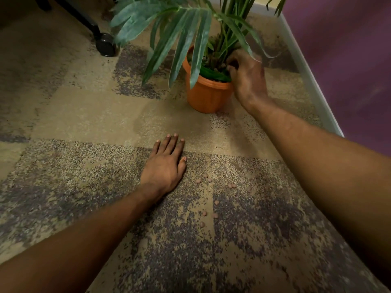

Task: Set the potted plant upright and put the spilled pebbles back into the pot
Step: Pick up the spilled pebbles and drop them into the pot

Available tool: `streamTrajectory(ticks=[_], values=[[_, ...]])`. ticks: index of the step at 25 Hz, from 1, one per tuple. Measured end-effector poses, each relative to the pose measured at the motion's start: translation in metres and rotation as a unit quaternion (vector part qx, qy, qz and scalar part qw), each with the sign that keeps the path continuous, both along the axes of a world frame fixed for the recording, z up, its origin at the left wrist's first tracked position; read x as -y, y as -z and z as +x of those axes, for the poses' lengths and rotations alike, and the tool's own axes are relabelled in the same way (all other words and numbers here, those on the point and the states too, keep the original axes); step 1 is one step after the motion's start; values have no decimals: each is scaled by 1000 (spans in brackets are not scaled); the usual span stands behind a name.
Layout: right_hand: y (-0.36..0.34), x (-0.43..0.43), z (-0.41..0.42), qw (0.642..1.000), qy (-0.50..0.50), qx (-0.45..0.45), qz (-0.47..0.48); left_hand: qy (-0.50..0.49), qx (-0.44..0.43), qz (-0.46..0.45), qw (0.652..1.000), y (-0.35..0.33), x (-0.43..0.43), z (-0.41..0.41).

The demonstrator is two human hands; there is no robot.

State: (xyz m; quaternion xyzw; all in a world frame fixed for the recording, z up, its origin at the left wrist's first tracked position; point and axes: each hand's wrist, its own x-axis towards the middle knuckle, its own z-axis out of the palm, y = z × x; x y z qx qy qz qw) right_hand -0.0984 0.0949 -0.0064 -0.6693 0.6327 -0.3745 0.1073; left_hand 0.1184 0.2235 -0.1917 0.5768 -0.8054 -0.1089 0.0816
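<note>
Orange pot (206, 95) stands upright; right hand (247, 78) curls over its rim, contents unseen; left hand (166, 166) lies flat, released, beside scattered pebbles (208, 181).

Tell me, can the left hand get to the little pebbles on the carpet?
Probably yes. The left hand lies flat on the carpet, and the pebbles sit just to its right with nothing between them. The right hand is away at the pot.

Orange pot (206, 95) smooth plastic; carpet (84, 115) rough, speckled pile; caster (105, 47) glossy black plastic.
</note>
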Motion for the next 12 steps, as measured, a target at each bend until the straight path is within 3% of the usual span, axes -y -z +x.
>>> streamTrajectory(ticks=[7,12], values=[[5,17,0,1000,11,23,19,-9,4,-4,1000,-1,0,0],[8,2,-3,996,-16,-59,-60,-9,5,-6,1000,0,0,0]])
